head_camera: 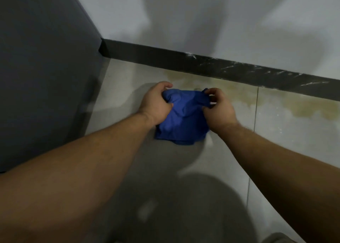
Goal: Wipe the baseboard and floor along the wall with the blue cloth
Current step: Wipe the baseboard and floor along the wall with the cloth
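Floor [117, 88] stain [239, 93] just past fingers; L hand [156, 104] + R hand [219, 108] both clutching bunched cloth [184, 117], risk: small contact patch prob smears it toward baseboard [165, 57].

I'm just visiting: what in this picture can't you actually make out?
Head view only:
- Floor beneath the cloth: covered by it, so it is unclear whether the cloth rests on it.
- Stain: partly behind the cloth, and it runs off the right edge.
- Baseboard: cut off by the right edge.
- Dark panel: cut off at the left, so I cannot tell what it is.
- Nearest floor: blurred and in shadow.
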`<state>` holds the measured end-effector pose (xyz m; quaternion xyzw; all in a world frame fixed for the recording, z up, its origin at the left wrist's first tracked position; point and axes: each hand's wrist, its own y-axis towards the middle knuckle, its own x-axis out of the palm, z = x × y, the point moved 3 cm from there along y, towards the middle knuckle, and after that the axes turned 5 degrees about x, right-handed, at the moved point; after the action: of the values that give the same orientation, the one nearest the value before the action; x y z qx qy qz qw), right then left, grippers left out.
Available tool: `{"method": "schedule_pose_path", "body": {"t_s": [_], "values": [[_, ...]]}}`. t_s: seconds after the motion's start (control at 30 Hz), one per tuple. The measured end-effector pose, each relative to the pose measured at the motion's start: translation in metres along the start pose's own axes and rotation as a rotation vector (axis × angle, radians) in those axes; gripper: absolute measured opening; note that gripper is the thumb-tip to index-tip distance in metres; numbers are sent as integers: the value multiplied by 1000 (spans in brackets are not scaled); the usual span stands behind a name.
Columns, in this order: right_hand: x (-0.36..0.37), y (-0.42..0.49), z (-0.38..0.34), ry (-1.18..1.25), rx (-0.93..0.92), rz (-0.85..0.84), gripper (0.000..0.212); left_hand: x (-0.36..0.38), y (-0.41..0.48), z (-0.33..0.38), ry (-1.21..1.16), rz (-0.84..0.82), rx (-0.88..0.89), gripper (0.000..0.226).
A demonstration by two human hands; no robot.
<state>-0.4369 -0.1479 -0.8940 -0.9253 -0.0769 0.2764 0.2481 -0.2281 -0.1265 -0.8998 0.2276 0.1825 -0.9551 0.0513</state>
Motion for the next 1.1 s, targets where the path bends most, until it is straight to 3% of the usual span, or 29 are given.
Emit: {"method": "schedule_pose_path", "body": {"t_s": [0.17,0.3,0.4,0.47,0.6,0.8,0.97,1.1], "values": [[8,-1,6,-226,-152,159,37,1,0,-4,-12,105,135,56],[15,-8,6,-597,-293,305,35,-4,-7,-17,300,-3,281,63],[33,-11,-4,-685,-522,183,43,-7,-8,-25,299,-93,239,76],[50,-7,-9,-750,-583,46,53,-10,-6,-26,154,-126,171,79],[77,9,-12,-876,-597,-71,70,-16,-6,-26,26,-97,129,67],[77,25,12,-1003,-617,-6,71,-6,-23,-46,397,125,333,42],[65,9,18,-995,-557,-11,70,-6,-32,-64,637,-22,299,57],[68,-4,28,-976,-521,-9,64,-13,-19,-63,616,55,213,67]]}}
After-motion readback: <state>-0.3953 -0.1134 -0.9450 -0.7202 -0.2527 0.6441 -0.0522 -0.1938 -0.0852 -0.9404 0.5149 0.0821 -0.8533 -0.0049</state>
